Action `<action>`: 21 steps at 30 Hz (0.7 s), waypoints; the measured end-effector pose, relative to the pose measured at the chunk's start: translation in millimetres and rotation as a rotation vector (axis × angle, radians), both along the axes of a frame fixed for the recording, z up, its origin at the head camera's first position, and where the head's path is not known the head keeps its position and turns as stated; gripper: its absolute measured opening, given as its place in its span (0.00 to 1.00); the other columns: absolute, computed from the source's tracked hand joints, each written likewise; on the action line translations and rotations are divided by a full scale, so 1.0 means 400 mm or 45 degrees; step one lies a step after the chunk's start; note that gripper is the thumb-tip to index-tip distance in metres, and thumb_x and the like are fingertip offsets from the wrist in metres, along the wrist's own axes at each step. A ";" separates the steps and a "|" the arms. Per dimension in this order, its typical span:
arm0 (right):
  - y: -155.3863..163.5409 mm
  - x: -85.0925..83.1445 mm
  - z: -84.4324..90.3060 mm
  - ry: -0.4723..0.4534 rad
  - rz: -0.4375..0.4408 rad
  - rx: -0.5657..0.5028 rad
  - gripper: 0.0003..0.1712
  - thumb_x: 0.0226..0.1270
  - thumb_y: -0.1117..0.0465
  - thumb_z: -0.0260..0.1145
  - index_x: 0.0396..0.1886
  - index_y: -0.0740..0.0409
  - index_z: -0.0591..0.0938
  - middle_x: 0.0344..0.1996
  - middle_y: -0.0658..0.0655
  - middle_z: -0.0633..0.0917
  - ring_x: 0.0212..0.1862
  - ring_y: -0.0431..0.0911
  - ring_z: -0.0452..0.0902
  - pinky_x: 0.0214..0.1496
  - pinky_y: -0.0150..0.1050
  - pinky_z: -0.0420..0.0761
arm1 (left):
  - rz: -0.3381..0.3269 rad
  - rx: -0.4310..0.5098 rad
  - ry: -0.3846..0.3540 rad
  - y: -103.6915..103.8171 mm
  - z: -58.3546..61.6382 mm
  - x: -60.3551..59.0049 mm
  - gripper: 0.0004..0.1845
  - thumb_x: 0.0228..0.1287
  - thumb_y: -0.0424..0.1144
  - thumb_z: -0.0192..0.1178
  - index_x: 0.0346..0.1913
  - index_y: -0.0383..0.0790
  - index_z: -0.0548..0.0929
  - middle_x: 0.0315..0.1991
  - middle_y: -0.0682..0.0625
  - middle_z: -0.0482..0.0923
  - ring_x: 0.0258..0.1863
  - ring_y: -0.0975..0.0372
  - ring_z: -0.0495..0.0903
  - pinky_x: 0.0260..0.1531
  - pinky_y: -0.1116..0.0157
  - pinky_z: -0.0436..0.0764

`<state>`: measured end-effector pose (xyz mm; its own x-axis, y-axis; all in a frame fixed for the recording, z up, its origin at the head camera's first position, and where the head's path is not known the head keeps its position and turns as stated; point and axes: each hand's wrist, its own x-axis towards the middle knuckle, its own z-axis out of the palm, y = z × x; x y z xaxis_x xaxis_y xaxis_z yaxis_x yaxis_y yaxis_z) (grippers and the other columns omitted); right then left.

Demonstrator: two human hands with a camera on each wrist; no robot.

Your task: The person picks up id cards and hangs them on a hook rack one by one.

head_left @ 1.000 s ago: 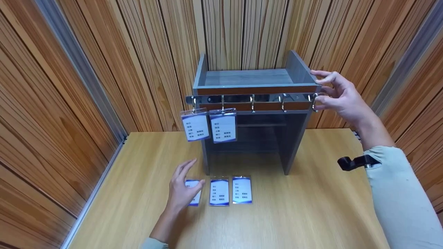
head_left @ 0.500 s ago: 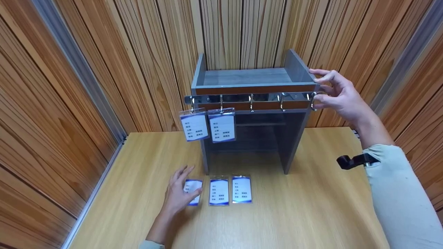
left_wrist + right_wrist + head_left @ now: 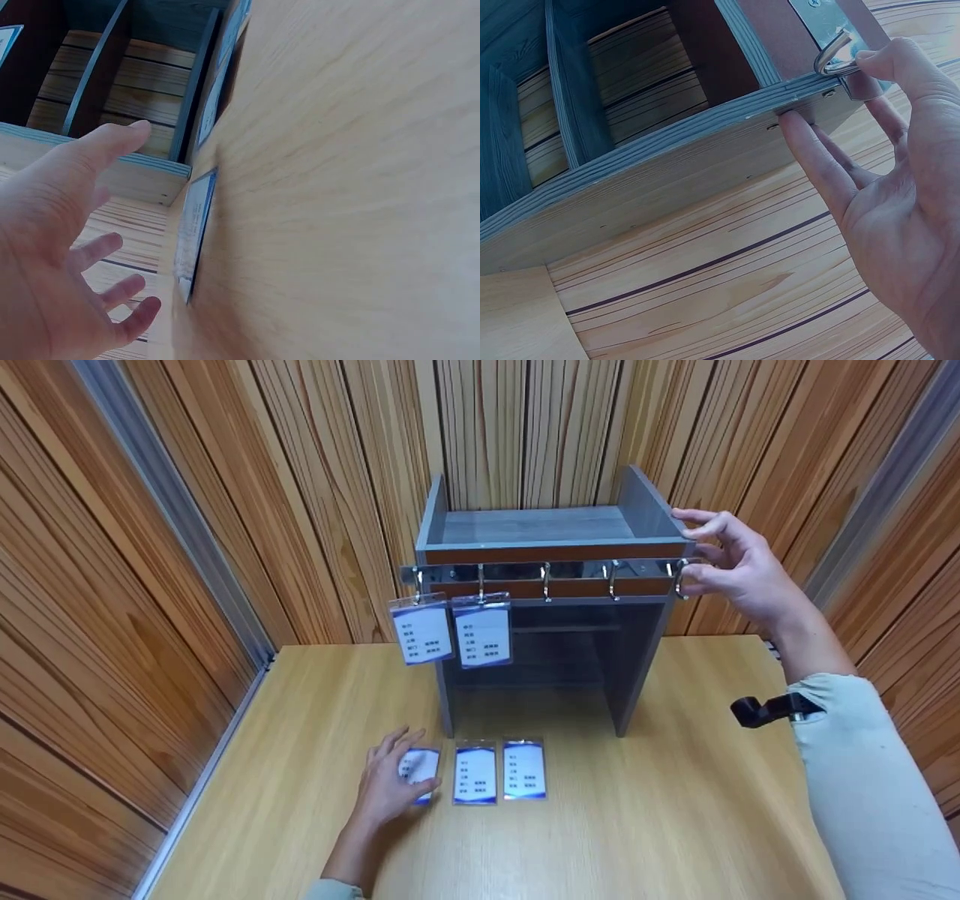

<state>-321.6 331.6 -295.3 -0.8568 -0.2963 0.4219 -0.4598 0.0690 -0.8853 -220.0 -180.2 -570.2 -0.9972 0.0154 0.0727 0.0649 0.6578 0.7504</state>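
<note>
White card (image 3: 424, 763) lies on the counter (image 3: 570, 847) under the wide-spread left hand (image 3: 385, 787); likely light, stiff and slick, best pinched by opposite edges. The right hand (image 3: 731, 559) grips the shelf (image 3: 540, 526) at one corner.

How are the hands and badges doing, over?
Left hand at leftmost unhung badge, fingers spread, not gripping. Right hand holding gray shelf near end hook. Two badges hung, three on table. Nothing visibly blocking.

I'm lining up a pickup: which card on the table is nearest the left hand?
The leftmost table card in the head view: the left hand partly hides it, while the middle card and right card lie uncovered.
</note>
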 end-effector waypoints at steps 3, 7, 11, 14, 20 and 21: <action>0.000 0.002 0.001 -0.014 -0.001 0.005 0.18 0.82 0.72 0.66 0.66 0.59 0.80 0.84 0.47 0.72 0.70 0.41 0.85 0.52 0.35 0.93 | 0.004 0.001 -0.025 -0.004 -0.005 -0.001 0.43 0.62 0.46 0.85 0.80 0.54 0.80 0.88 0.40 0.65 0.82 0.37 0.66 0.76 0.30 0.75; -0.002 0.003 0.000 -0.023 -0.002 0.006 0.19 0.82 0.72 0.66 0.67 0.58 0.80 0.84 0.47 0.72 0.70 0.41 0.85 0.53 0.35 0.93 | 0.016 -0.013 -0.047 -0.006 -0.014 0.000 0.43 0.61 0.46 0.86 0.79 0.53 0.81 0.89 0.38 0.63 0.82 0.36 0.65 0.75 0.30 0.74; -0.001 0.003 -0.001 -0.018 0.000 -0.003 0.19 0.82 0.73 0.66 0.67 0.59 0.79 0.84 0.47 0.72 0.70 0.42 0.85 0.52 0.35 0.93 | 0.038 -0.020 -0.070 -0.007 -0.021 -0.001 0.44 0.60 0.46 0.86 0.79 0.52 0.81 0.88 0.37 0.63 0.81 0.37 0.65 0.75 0.30 0.74; 0.000 0.002 -0.002 -0.016 -0.011 0.000 0.19 0.82 0.72 0.66 0.67 0.60 0.79 0.84 0.47 0.72 0.70 0.42 0.86 0.52 0.35 0.93 | 0.057 -0.019 -0.080 -0.007 -0.025 -0.003 0.45 0.59 0.45 0.87 0.79 0.51 0.81 0.86 0.36 0.64 0.80 0.37 0.65 0.74 0.31 0.74; -0.002 0.002 -0.001 -0.016 -0.010 0.004 0.19 0.82 0.72 0.66 0.67 0.59 0.79 0.84 0.48 0.72 0.71 0.41 0.84 0.52 0.35 0.92 | 0.090 -0.040 -0.075 -0.003 -0.032 -0.007 0.44 0.56 0.46 0.89 0.77 0.51 0.83 0.79 0.35 0.67 0.75 0.40 0.67 0.69 0.38 0.76; -0.003 0.002 -0.001 -0.016 -0.011 0.007 0.19 0.82 0.72 0.66 0.67 0.59 0.80 0.84 0.47 0.72 0.71 0.40 0.84 0.52 0.35 0.92 | 0.096 -0.048 -0.076 -0.002 -0.033 -0.007 0.44 0.55 0.46 0.89 0.77 0.51 0.83 0.78 0.35 0.67 0.74 0.41 0.67 0.68 0.39 0.76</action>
<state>-320.9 330.6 -295.8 -0.8646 -0.2909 0.4096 -0.4480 0.0775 -0.8907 -222.8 -180.9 -583.6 -0.9982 -0.0581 0.0136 -0.0301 0.6873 0.7258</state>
